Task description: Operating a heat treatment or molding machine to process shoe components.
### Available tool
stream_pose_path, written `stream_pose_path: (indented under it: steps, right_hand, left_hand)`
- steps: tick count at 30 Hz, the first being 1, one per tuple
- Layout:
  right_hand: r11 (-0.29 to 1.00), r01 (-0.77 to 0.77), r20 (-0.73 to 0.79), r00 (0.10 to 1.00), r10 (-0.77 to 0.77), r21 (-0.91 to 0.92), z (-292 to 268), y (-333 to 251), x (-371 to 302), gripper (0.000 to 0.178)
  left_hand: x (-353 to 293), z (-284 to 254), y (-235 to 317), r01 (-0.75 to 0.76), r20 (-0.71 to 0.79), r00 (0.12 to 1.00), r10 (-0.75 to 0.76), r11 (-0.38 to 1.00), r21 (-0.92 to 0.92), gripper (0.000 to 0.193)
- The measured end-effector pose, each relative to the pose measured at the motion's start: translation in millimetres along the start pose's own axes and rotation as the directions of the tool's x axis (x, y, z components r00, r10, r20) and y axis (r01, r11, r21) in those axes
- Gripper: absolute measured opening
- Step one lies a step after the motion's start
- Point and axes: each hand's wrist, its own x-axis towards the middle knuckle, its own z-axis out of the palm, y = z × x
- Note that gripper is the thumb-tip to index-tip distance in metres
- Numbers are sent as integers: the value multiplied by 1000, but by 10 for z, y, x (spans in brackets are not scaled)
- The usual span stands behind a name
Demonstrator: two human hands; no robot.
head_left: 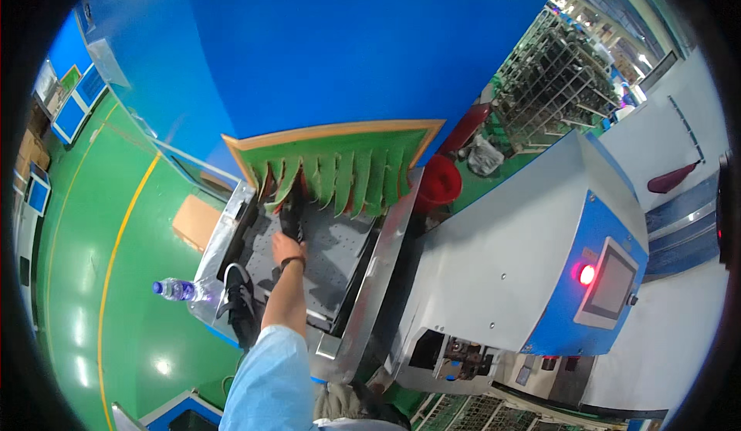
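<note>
My left hand [288,249], with a dark band at the wrist, is closed around the near end of a black shoe [292,216]. The far part of this shoe reaches in among the slit green flaps [340,180] of a wood-framed opening in a blue machine. Beneath it lies a grey perforated plate [328,238]. A second shoe [240,300], black with a white edge, rests by the metal rim to the left of my forearm, with no hand seen on it. My right hand is out of the picture.
A clear bottle with a purple cap [176,289] lies on the left ledge, near a cardboard box [196,222]. To the right stands a grey and blue machine with a screen [610,284] and a lit red button [587,275]. A red bucket [440,182] and metal racks [559,76] are farther back.
</note>
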Motion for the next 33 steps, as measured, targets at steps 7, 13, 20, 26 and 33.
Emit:
stream_pose_path:
  steps: [7, 13, 20, 26, 33]
  right_hand:
    - [851, 449, 15, 882, -470, 273, 230, -1408, 56, 40]
    - [686, -48, 528, 679, -511, 726, 397, -2915, 301, 94]
    - [304, -212, 364, 675, -642, 929, 113, -3257, 514, 81]
    - [325, -456, 544, 518, -660, 829, -80, -2473, 650, 68]
    - [-24, -722, 594, 588, -549, 692, -11, -1536, 438, 46]
  left_hand:
    - [-711, -409, -232, 238, 464, 885, 36, 822, -517, 59]
    - [-2474, -1817, -499, 497, 782, 437, 444, 606, -622, 59]
    - [-3857, -2704, -139, 312, 667, 143, 731, 606, -731, 102]
    - [-4490, -2866, 34, 121, 590, 177, 788, 578, -807, 82]
    - [-5043, -2530, -40, -358, 638, 164, 752, 648, -672, 35]
